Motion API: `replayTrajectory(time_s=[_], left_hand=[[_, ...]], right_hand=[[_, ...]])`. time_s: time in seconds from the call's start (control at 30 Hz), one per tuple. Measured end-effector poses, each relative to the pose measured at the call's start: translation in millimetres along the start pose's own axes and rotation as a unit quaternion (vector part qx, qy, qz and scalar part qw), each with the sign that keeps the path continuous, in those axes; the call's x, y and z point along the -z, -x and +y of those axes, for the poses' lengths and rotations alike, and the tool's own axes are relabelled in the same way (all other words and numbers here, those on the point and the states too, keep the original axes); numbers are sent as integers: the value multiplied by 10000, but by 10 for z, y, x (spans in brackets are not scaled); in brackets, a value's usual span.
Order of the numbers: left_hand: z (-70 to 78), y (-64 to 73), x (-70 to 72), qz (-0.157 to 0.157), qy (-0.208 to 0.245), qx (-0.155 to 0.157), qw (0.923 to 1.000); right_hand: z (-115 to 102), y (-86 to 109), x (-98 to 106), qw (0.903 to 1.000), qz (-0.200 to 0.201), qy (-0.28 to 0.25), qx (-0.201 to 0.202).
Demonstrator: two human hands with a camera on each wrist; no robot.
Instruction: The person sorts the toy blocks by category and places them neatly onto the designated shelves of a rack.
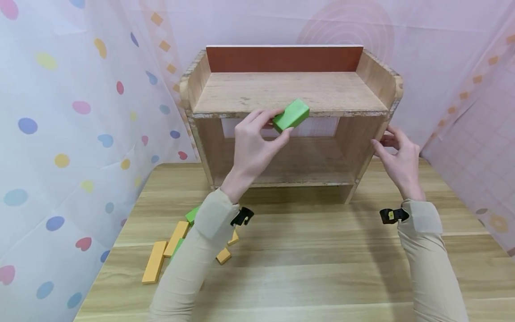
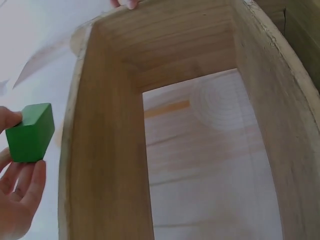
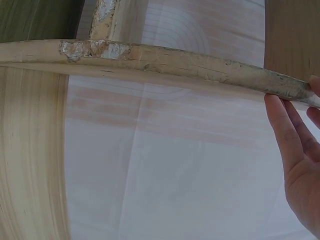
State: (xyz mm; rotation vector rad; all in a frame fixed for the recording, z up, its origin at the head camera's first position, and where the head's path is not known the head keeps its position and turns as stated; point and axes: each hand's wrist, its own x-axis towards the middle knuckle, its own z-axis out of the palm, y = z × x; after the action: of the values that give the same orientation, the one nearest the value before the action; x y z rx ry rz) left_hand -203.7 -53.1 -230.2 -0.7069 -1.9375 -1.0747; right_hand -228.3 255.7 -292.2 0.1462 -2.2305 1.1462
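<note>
Green block [image 1: 292, 115] is in the air, upper centre of the head view, overlapping the front edge of the wooden shelf's top board [image 1: 241, 91]. Left wrist view has it at the left edge, pale backdrop showing between block and wood, so no contact there.

Left hand [image 1: 254, 145] pinches the block by its near end, thumb on one side, fingers on the opposite one; far end sticks out free, tilted toward the upper right. Right hand [image 1: 402, 163], right of centre, pinches the front edge of the right side panel [image 1: 364, 167], thumb on the inner side, fingers outside.

Handling, my read: block looks like solid painted wood or similar. Light, stiff, won't squash, not fragile. Smooth faces, so a bit slippery; an end pinch could let it pivot. Better hold: flat of two opposite long faces, near mid-length, corners clear. Shelf looks rigid but light enough to shift if bumped; front edges are chipped, so grip the sound stretch of panel and expect rough spots.

Spares lie on the table [image 1: 306, 268], lower left: two yellow planks [image 1: 154, 262], a small yellow block [image 1: 223, 256], and green pieces [image 1: 192, 214] partly behind the left sleeve [image 1: 201, 255]; can't tell their full shapes.
</note>
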Motion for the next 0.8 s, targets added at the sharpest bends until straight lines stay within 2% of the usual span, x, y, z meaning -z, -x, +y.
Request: replayTrajectory(time_s=[0.37, 0.53, 0.6, 0.67, 0.8], left_hand=[[-5, -186, -331, 103, -630, -608, 9961], [-7, -248, -468, 190, -1073, -991, 9891], [-9, -274, -525, 314, -1435, -1241, 9813], [-13, -298, -580, 458, -1829, -1530, 9701], [-24, -325, -674, 685, -2569, -2125, 9403]], right_hand=[[18, 0, -9, 10000, 20, -5, 44], [24, 1, -9, 10000, 28, -8, 73], [24, 1, -9, 10000, 33, 2, 90], [25, 1, -10, 9999, 33, -6, 97], [31, 3, -8, 10000, 35, -1, 71]])
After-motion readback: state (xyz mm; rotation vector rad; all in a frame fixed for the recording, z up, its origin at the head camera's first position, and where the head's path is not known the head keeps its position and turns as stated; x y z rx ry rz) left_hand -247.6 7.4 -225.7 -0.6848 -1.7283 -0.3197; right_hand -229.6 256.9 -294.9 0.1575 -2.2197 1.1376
